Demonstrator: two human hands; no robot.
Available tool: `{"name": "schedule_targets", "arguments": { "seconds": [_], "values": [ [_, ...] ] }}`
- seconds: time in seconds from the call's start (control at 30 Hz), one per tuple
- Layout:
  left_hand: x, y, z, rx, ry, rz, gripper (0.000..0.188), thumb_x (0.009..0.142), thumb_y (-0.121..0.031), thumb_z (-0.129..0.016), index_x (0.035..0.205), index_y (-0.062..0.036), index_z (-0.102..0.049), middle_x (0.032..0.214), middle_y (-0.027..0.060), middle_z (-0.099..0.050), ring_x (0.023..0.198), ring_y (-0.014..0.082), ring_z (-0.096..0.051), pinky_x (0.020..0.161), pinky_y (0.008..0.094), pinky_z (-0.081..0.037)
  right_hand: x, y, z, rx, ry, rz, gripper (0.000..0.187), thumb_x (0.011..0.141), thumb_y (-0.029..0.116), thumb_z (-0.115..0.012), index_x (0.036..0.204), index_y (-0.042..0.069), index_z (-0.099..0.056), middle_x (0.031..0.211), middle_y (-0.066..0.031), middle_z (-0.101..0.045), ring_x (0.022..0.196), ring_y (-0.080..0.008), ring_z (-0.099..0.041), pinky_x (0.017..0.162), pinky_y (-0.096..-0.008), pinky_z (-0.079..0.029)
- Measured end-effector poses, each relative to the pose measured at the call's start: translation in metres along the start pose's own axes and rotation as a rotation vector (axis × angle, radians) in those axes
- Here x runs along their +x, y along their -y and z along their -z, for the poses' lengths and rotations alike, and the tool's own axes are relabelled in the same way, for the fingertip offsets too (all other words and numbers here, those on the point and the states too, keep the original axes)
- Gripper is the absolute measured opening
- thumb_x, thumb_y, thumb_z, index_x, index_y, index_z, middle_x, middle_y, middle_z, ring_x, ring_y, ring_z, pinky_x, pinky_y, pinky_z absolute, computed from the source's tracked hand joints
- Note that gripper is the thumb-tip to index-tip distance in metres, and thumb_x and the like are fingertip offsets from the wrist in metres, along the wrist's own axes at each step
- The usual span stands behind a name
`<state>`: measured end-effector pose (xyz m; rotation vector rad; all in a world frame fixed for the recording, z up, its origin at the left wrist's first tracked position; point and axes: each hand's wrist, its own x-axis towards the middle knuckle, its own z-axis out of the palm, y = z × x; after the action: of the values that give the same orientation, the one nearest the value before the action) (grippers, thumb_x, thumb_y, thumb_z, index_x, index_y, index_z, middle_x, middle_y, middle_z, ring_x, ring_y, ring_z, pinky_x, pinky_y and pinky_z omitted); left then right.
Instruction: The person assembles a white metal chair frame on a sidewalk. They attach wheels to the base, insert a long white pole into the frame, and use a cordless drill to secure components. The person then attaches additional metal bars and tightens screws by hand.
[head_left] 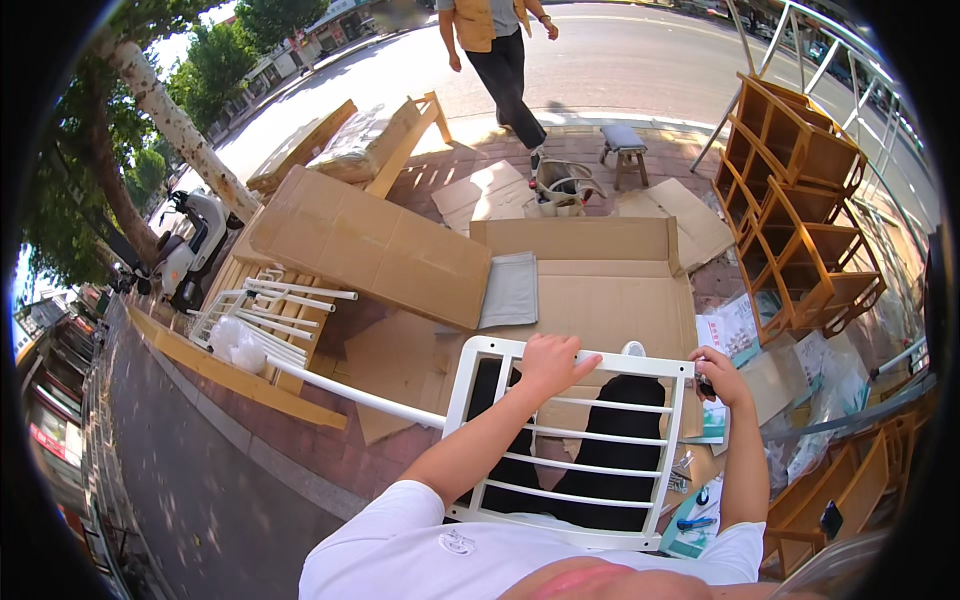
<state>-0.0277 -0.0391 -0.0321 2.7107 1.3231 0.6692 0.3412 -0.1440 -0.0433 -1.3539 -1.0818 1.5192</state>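
A white slatted metal rack [600, 436] lies across my lap, over black trouser legs. Its flat rim has holes at the corners. My left hand [550, 366] is wrapped over the rim at the far side, thumb stretched to the right. At the far right corner my right hand [722, 379] is closed around something small and dark, too hidden to name. From the rack's left side a long white tube [370, 397] runs left. Small metal fasteners [680, 474] lie right of the rack, with a blue-handled tool [696, 523] nearer me.
Flattened cardboard [600, 290] covers the paving ahead, beside a large carton [370, 245] and grey cloth [510, 290]. White metal parts [275, 320] rest on wooden slats at left. Stacked wooden furniture [800, 220] stands right. Beyond are a stool [625, 150], a bag [565, 190] and a walking person [495, 60].
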Motion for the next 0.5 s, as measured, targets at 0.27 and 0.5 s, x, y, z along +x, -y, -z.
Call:
{"name": "schedule_targets", "arguments": {
  "seconds": [0.27,0.5],
  "values": [
    [0.006,-0.001,-0.003,0.016,-0.001,-0.017,0.050,0.089,-0.056,-0.065,0.072,-0.0092,-0.066,0.068,0.0078,-0.065,0.071,0.0282,-0.066,0.071,0.0418,-0.046,-0.009,0.009,0.013,-0.099,0.090,0.093,0.046,0.077,0.001,-0.068,0.120,0.008,-0.051,0.101,-0.0060,-0.056,0.059,-0.0131,-0.057,0.044,-0.0241,-0.036],
    [0.000,0.001,-0.002,0.042,0.057,-0.010,0.046,0.090,-0.052,-0.067,0.080,-0.0065,-0.069,0.073,0.0098,-0.069,0.074,0.0306,-0.067,0.073,0.0434,-0.048,0.002,0.000,0.006,-0.005,0.071,0.049,0.028,0.081,0.002,-0.059,0.109,0.007,-0.052,0.087,-0.0039,-0.056,0.053,-0.0105,-0.054,0.040,-0.0235,-0.033]
  ]
}}
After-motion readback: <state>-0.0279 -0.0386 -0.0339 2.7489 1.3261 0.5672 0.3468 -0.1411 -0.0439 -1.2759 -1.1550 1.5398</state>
